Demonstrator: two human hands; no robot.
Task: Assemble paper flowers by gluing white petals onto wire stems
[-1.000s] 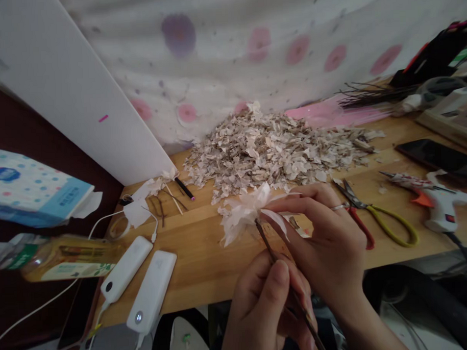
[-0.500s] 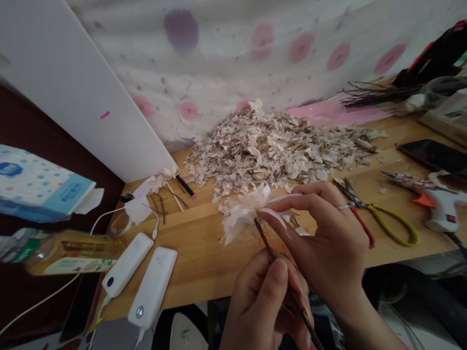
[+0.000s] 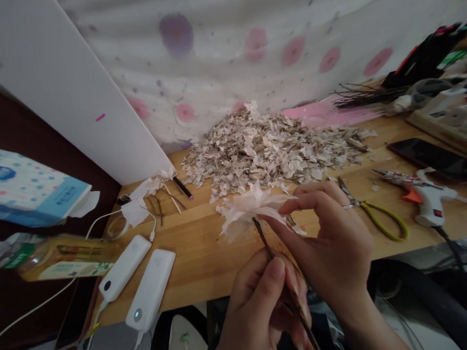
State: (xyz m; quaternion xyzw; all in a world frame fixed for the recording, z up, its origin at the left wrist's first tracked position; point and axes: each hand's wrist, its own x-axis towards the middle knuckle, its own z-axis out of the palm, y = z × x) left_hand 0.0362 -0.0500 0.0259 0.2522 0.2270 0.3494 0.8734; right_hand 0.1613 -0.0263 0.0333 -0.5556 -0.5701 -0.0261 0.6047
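My left hand is closed around a thin brown twig, which slants up and away from me. At its far end sits a white flower of thin, papery petals. My right hand, with a ring on one finger, pinches a petal at the flower's right side between thumb and fingertips. Beyond the flower lies a big heap of pale, dry petal-like flakes. Just right of my right hand are scissors with yellow handles, partly hidden by it.
A white hot glue gun and a dark phone lie to the right. Two white power banks, a drink bottle and a tissue pack are at left. Dark twigs lie at the back right.
The petal under my right fingers now lies closer against the flower. My right hand has shifted slightly, while my left hand keeps its hold on the twig. The view has turned a little.
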